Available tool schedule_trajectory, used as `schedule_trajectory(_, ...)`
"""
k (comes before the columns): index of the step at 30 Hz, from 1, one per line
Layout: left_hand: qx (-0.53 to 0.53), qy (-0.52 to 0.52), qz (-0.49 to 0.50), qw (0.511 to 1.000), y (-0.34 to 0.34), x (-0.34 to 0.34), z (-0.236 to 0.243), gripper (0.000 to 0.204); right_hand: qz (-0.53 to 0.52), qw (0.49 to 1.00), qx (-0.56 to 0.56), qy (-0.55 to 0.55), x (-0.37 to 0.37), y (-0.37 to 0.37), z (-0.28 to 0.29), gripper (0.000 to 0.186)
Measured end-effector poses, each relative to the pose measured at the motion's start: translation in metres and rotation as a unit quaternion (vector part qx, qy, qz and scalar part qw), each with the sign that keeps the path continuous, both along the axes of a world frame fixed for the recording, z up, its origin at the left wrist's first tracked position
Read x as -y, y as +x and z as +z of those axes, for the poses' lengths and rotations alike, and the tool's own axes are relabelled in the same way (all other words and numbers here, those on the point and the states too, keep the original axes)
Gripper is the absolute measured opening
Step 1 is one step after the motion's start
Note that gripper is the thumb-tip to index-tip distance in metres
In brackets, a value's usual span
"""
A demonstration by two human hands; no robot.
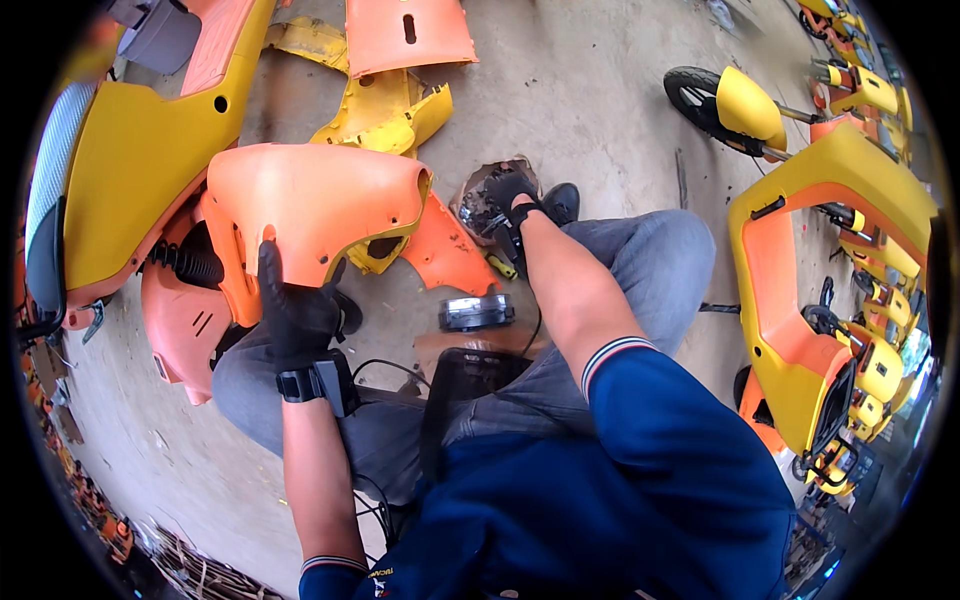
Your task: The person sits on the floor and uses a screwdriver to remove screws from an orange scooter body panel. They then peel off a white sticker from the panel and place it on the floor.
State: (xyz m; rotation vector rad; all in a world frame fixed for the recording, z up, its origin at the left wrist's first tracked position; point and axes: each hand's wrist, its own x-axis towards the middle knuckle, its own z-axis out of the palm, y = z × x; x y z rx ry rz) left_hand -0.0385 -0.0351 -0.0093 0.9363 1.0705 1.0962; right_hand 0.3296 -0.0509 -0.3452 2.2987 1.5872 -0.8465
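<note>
My gloved left hand (295, 310) grips the lower edge of a curved orange plastic panel (315, 195), thumb against its face. My gloved right hand (498, 195) is in a crumpled brown bag or box (470, 208) of small dark pieces, too small to tell; its fingertips are hard to make out. Below that lie a yellow-and-black tool (500, 265) and a round silver object (475, 315), beside a flatter red-orange panel (450, 250) on the floor.
A yellow-and-orange scooter body (140, 180) stands at left, above a pink panel (175, 350). Yellow pieces (400, 120) and another orange panel (410, 35) lie beyond. A scooter frame (840, 190), a wheeled part (745, 115) and several more scooters line the right. My knees flank the work.
</note>
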Motion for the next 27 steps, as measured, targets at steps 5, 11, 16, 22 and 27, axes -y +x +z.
schedule_trajectory(5, 0.218, -0.196, 0.002, 0.956, 0.025, -0.011, 0.018, 0.050, 0.012, 0.999, 0.048, -0.020, 0.021, -0.001, -0.118, 0.069)
schedule_trajectory(11, 0.051, -0.129, 0.026, 0.990, 0.016, 0.001, 0.008, 0.046, -0.128, 0.987, 0.054, 0.077, 0.014, -0.045, -0.071, 0.043)
schedule_trajectory(16, -0.261, 0.024, -0.055, 0.963, 0.002, 0.007, -0.009, 0.056, -0.158, 0.986, -0.007, 0.054, 0.017, -0.050, -0.098, 0.027)
schedule_trajectory(22, -0.525, 0.283, -0.138, 0.791, -0.001, 0.005, -0.011, 0.073, -0.138, 0.979, 0.103, 0.109, 0.024, -0.049, -0.124, 0.028)
schedule_trajectory(27, -0.448, 0.211, -0.123, 0.860, -0.005, 0.016, -0.015, 0.069, -0.021, 0.990, 0.091, 0.107, 0.001, -0.060, -0.046, 0.026)
